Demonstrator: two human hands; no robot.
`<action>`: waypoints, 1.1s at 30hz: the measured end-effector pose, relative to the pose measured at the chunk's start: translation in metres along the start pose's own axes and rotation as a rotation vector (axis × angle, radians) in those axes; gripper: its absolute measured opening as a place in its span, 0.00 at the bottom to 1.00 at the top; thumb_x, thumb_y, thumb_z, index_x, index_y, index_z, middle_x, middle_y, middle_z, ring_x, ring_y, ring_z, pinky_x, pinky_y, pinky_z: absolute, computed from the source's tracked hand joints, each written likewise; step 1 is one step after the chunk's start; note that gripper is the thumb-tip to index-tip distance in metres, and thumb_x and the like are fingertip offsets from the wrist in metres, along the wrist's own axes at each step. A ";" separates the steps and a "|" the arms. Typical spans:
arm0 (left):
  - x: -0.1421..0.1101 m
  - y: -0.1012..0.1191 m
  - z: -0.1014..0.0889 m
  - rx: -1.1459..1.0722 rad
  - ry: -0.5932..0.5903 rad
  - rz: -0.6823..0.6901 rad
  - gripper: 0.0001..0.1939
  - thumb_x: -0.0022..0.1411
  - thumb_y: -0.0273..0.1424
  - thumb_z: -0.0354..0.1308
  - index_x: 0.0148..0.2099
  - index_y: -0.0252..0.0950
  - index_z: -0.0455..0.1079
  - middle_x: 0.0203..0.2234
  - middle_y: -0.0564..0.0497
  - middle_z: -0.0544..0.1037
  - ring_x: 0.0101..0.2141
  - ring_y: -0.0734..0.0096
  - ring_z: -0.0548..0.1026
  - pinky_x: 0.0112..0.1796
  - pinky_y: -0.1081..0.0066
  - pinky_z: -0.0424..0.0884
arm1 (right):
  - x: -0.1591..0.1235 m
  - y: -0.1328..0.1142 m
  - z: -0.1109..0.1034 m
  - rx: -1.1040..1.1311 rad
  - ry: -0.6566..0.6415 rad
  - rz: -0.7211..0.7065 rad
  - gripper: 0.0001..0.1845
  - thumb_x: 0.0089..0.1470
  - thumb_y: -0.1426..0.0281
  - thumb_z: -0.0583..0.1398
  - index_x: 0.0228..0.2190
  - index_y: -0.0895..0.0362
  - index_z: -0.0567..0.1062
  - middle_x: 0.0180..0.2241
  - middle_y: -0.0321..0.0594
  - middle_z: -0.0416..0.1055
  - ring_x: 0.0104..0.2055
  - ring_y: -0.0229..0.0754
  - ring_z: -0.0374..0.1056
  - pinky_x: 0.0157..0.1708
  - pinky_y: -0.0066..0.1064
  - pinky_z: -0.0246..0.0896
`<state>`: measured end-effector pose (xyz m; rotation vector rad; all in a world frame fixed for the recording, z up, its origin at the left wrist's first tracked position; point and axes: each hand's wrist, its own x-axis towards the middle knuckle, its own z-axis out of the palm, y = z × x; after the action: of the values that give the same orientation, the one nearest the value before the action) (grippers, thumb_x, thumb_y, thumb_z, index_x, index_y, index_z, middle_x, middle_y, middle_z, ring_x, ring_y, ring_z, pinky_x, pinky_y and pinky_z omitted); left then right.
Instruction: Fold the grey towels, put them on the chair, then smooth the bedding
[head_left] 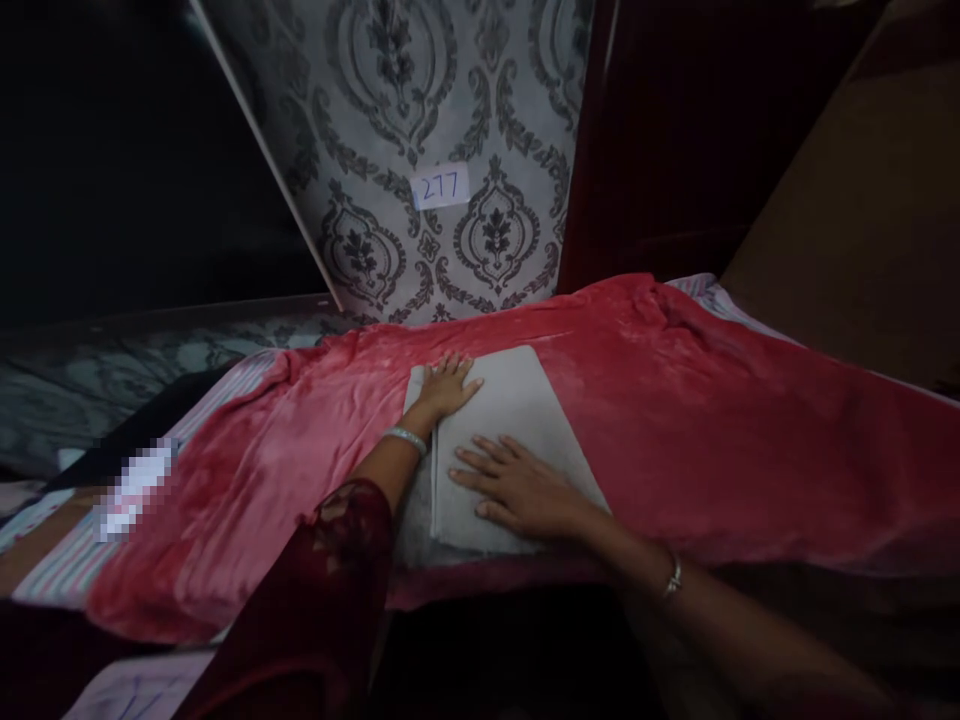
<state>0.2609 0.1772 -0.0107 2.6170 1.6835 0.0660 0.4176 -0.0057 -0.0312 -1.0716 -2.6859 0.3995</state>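
Observation:
A folded light grey cloth [495,395] lies on a red plush blanket [675,440]. My left hand [448,388] rests flat near the cloth's far left corner, fingers spread and pointing away from me. Lower down, my right hand [525,490] lies palm down across the near half of the cloth, its fingers apart and pointing left. A fold edge runs lengthwise along the cloth's left side, with a narrow strip of the layer below showing beyond it. Neither hand grips anything.
Behind the blanket stands a wall with patterned wallpaper [495,120] and a paper label [440,187] marked 277. A large dark screen-like panel [135,160] is at the left, a dark red panel [675,130] at the right. Striped fabric [240,378] shows under the blanket's left edge.

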 end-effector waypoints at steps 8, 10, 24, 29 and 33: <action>-0.068 0.010 -0.001 -0.114 -0.062 0.337 0.31 0.72 0.48 0.36 0.71 0.45 0.54 0.71 0.47 0.50 0.70 0.57 0.45 0.65 0.44 0.42 | -0.001 0.001 0.009 -0.100 0.045 -0.015 0.29 0.68 0.57 0.50 0.67 0.42 0.55 0.70 0.37 0.47 0.72 0.53 0.39 0.68 0.57 0.34; -0.086 0.008 0.009 -0.142 -0.060 0.387 0.30 0.72 0.48 0.36 0.71 0.45 0.53 0.72 0.49 0.48 0.70 0.58 0.43 0.66 0.44 0.40 | -0.001 0.002 0.011 -0.112 0.048 -0.026 0.28 0.68 0.58 0.50 0.67 0.42 0.57 0.69 0.37 0.50 0.71 0.54 0.41 0.67 0.58 0.34; -0.137 0.005 0.011 -0.188 -0.087 0.454 0.37 0.68 0.54 0.42 0.72 0.43 0.49 0.72 0.45 0.47 0.70 0.53 0.41 0.66 0.43 0.41 | -0.015 -0.011 0.021 -0.091 0.107 0.097 0.26 0.68 0.61 0.50 0.65 0.48 0.63 0.69 0.42 0.51 0.71 0.53 0.42 0.66 0.58 0.40; -0.189 -0.001 0.012 -0.147 -0.059 0.441 0.41 0.65 0.55 0.48 0.73 0.42 0.47 0.71 0.42 0.47 0.70 0.53 0.43 0.66 0.44 0.43 | -0.037 0.006 0.016 0.105 0.190 0.009 0.23 0.67 0.62 0.52 0.59 0.51 0.71 0.64 0.43 0.62 0.68 0.48 0.52 0.65 0.50 0.51; -0.190 0.012 0.003 -0.116 0.013 0.443 0.37 0.65 0.53 0.51 0.69 0.39 0.57 0.68 0.39 0.59 0.69 0.50 0.51 0.66 0.43 0.44 | -0.025 0.035 -0.012 0.185 0.285 0.073 0.23 0.67 0.60 0.50 0.57 0.52 0.74 0.56 0.44 0.72 0.61 0.47 0.65 0.61 0.45 0.59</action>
<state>0.1936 -0.0009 -0.0171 2.8451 1.0352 0.1830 0.4611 0.0035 -0.0340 -1.0842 -2.3182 0.4604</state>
